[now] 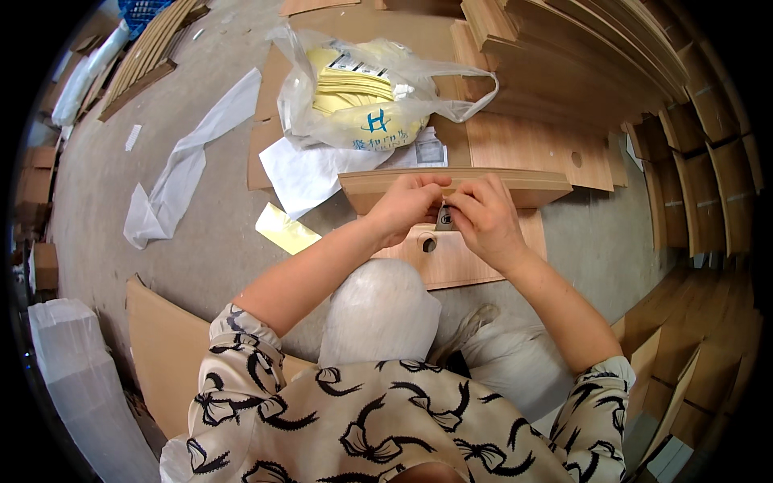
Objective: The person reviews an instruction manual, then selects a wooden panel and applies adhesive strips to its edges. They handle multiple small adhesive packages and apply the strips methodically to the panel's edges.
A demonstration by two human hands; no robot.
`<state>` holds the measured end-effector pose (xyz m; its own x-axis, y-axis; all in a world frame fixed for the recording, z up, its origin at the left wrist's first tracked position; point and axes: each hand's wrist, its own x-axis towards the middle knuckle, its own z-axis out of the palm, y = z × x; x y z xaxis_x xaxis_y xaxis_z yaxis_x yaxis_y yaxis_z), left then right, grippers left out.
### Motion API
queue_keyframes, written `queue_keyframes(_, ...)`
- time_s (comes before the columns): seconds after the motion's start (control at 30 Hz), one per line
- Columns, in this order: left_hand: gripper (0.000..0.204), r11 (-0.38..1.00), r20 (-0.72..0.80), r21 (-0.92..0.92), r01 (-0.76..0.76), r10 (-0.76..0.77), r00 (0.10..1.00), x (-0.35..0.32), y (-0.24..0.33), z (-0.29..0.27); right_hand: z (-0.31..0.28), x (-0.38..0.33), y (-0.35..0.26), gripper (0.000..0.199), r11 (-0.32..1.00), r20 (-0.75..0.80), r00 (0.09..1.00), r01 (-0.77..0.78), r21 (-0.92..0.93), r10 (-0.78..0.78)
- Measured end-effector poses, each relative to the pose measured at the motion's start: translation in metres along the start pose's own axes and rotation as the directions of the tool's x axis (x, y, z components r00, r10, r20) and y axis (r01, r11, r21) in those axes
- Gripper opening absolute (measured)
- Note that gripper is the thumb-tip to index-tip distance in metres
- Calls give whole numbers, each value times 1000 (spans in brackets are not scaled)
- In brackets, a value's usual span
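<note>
In front of my knees, both hands meet over a long stack of brown boards. A small pale label with black print hangs between them. My right hand pinches its upper edge with thumb and fingertips. Close against it, my left hand has its fingers curled and pressed together near the label's top; whatever its fingertips hold is hidden. Just below lies a wood-grain panel with a round dark hole.
Beyond the boards sits a clear plastic bag holding yellow printed sheets. White paper, a yellow sheet and a translucent strip lie on the floor. Tall stacked panels stand at far right; flat cardboard lies left.
</note>
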<state>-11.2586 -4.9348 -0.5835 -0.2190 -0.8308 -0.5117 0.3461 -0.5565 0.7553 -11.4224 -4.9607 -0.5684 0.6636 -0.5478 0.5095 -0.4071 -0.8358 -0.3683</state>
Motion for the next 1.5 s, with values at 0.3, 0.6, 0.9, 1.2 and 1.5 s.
queue_keyframes(0.3,34,999,1,-39,5,-5,1000,-1,3,0,-1,-5,5,14,997,0,997,-71,11,71)
queue_keyframes(0.6,28,997,-21,-83,2,-4,1000,-5,0,-1,-4,-8,8,15,995,49,995,-91,29,89)
queue_keyframes(0.9,27,999,-127,-45,-15,9,992,-3,0,-3,-6,-5,4,20,999,22,1000,13,-31,-13)
queue_keyframes(1.2,34,997,-157,73,-17,28,987,-6,4,0,3,-7,3,16,999,9,1000,-14,34,14)
queue_keyframes(1.5,34,994,-134,101,-35,49,990,-6,4,-2,-1,-7,1,14,995,85,993,90,-45,-86)
